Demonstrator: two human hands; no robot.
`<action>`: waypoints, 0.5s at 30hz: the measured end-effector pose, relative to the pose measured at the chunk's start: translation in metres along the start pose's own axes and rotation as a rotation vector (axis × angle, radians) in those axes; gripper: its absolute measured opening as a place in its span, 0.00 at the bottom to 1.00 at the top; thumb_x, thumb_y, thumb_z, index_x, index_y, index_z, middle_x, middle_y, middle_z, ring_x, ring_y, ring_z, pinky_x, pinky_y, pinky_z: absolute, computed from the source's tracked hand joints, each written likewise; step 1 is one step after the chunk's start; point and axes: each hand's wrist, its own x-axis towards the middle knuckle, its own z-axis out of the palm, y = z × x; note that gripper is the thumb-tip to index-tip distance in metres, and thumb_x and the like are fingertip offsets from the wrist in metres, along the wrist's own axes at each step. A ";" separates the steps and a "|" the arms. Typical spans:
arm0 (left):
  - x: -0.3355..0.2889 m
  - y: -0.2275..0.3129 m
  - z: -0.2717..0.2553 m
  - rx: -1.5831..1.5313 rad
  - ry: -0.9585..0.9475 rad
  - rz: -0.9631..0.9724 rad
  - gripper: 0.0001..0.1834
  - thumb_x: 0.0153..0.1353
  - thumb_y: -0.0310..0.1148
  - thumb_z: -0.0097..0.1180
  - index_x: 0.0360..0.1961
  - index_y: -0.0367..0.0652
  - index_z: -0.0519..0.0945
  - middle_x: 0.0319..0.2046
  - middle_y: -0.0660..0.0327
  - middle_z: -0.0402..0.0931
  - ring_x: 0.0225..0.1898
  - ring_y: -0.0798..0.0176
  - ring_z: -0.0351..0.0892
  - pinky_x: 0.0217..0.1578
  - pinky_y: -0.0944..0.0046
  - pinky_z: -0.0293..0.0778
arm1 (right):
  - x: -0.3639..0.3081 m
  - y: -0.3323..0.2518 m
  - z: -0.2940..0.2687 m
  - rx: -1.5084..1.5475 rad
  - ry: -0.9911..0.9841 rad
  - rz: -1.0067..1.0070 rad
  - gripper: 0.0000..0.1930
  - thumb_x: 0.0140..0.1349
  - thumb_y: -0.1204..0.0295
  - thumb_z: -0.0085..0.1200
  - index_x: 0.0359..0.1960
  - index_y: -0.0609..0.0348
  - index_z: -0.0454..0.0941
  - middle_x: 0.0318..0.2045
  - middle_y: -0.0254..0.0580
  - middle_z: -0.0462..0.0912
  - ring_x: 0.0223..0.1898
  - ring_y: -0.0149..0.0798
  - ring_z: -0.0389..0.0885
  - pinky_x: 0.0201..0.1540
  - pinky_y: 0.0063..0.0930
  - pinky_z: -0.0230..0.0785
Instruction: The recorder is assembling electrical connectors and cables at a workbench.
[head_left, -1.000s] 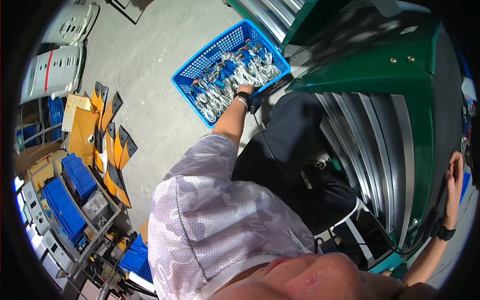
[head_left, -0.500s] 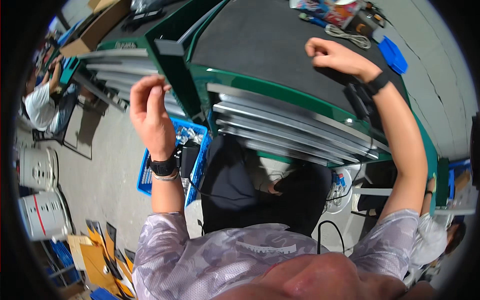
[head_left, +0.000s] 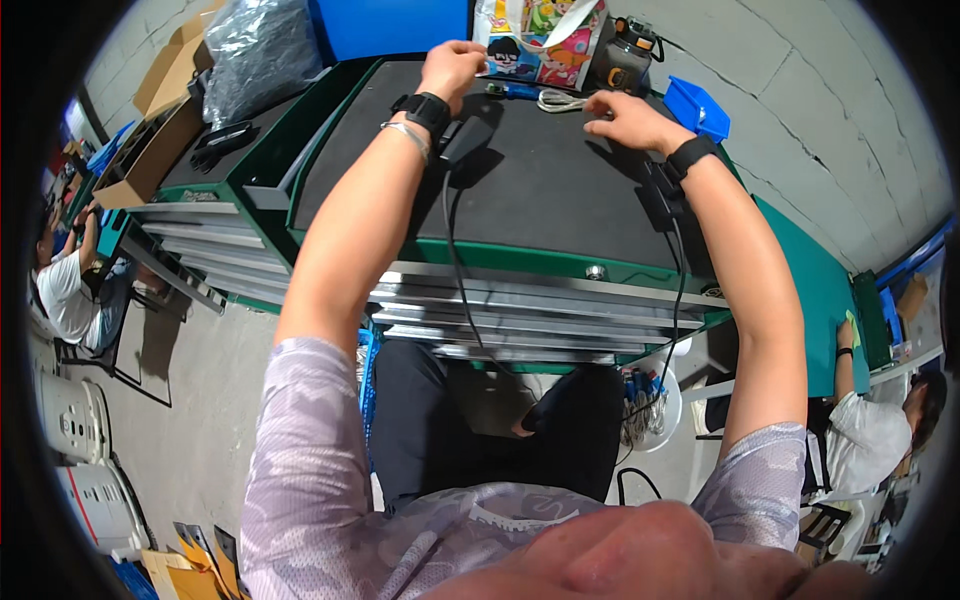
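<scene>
My left hand [head_left: 453,72] hovers over the far part of the black-matted bench top [head_left: 540,190], its fingers loosely bent and apart, with nothing seen in them. Just to its right lies a blue plug end [head_left: 513,90] joined to a bundled pale cable [head_left: 560,101]. My right hand [head_left: 632,120] is at the other side of that bundle, thumb and forefinger apart beside it; whether they touch it I cannot tell. Each wrist wears a black strap with a small device, and thin black leads hang from them.
Behind the cable stand a colourful printed bag [head_left: 540,60] and a dark bottle [head_left: 630,55]. A blue bin [head_left: 697,108] sits at the right corner. Leftward are a plastic-wrapped bundle [head_left: 262,65] and a cardboard box [head_left: 150,150]. A white bucket [head_left: 672,405] holds several cables below. People work on both sides.
My left hand has risen from beside the bench, above the blue basket, to the far bench top. My right hand stays above the bench, now beside the cable. The view has shifted.
</scene>
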 end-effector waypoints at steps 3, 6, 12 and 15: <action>0.002 -0.003 -0.001 -0.017 -0.041 0.110 0.12 0.66 0.28 0.56 0.49 0.35 0.79 0.33 0.65 0.79 0.30 0.76 0.72 0.33 0.77 0.70 | 0.021 0.029 0.007 -0.180 0.054 0.081 0.29 0.57 0.62 0.60 0.60 0.57 0.71 0.57 0.53 0.75 0.59 0.53 0.73 0.63 0.43 0.65; 0.004 -0.012 0.006 0.066 -0.073 0.036 0.12 0.67 0.27 0.55 0.50 0.36 0.78 0.37 0.64 0.78 0.34 0.76 0.73 0.34 0.77 0.71 | 0.042 0.028 0.021 -0.268 0.066 0.105 0.32 0.58 0.65 0.57 0.66 0.50 0.66 0.63 0.47 0.70 0.64 0.53 0.67 0.65 0.52 0.62; -0.007 -0.009 0.012 0.132 -0.203 -0.043 0.13 0.68 0.35 0.54 0.51 0.44 0.79 0.41 0.67 0.79 0.41 0.73 0.77 0.43 0.71 0.70 | 0.072 0.005 0.010 -0.445 -0.155 0.109 0.20 0.57 0.67 0.58 0.54 0.49 0.78 0.49 0.43 0.83 0.55 0.50 0.78 0.55 0.61 0.65; -0.009 -0.008 0.011 0.159 -0.292 -0.077 0.11 0.68 0.38 0.55 0.46 0.45 0.81 0.37 0.68 0.79 0.40 0.74 0.77 0.43 0.70 0.69 | 0.061 0.005 -0.010 -0.100 -0.131 0.024 0.17 0.54 0.68 0.63 0.46 0.57 0.78 0.40 0.43 0.84 0.44 0.43 0.81 0.46 0.42 0.71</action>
